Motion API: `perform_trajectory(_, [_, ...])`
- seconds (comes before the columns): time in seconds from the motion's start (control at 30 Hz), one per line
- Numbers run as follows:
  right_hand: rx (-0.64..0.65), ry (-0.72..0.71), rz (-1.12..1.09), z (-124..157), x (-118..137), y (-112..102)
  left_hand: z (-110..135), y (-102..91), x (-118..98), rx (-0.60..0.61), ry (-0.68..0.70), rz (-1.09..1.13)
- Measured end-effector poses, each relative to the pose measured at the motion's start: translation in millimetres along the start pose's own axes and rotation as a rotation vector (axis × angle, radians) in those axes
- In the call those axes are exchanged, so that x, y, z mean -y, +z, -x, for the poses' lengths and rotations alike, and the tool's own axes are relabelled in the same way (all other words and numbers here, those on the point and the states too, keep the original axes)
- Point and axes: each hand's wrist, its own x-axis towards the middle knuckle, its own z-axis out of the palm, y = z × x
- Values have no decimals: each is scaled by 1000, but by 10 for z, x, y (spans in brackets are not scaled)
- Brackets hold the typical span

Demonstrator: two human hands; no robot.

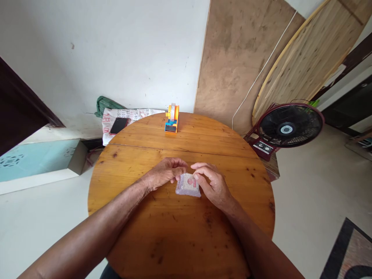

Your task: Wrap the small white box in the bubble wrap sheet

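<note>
A small flat packet (188,185) in clear, crinkled plastic, perhaps bubble wrap, is between my hands over the middle of the round wooden table (171,232). Through the plastic shows a pale item with a red print. My left hand (165,173) is closed, thumb and fingers pinching the packet's upper left edge. At the upper right corner, my right hand (212,184) pinches the plastic between thumb and forefinger, its other fingers curved above. The fingertips partly cover the packet's top edge.
An orange and blue tape dispenser (172,120) holding a tape roll stands at the table's far edge. Behind the table's left edge, a dark phone (119,125) lies on a printed white sack (139,114). A floor fan (286,130) stands to the right.
</note>
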Motion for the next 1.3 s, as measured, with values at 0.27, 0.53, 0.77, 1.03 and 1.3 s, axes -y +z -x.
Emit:
perform_trajectory(0.27, [-60,92,-80,-23,-39,-19,-27,-26,-6,-15,-34,-25])
perform_trajectory(0.53, [7,246,-142,-14,-26,-72,-1,-104,10,-56,-35,-63])
perform_trajectory(0.77, [323,161,-152,24,121,-227,7,-84,4,23,-34,-118])
perform_trajectory(1.03, [313,120,-6,18,67,-83,31,-21,-88,74,-25,-61])
perform_trajectory(1.3, [282,104,23,3,71,-65,21,-46,-52,92,-16,-88])
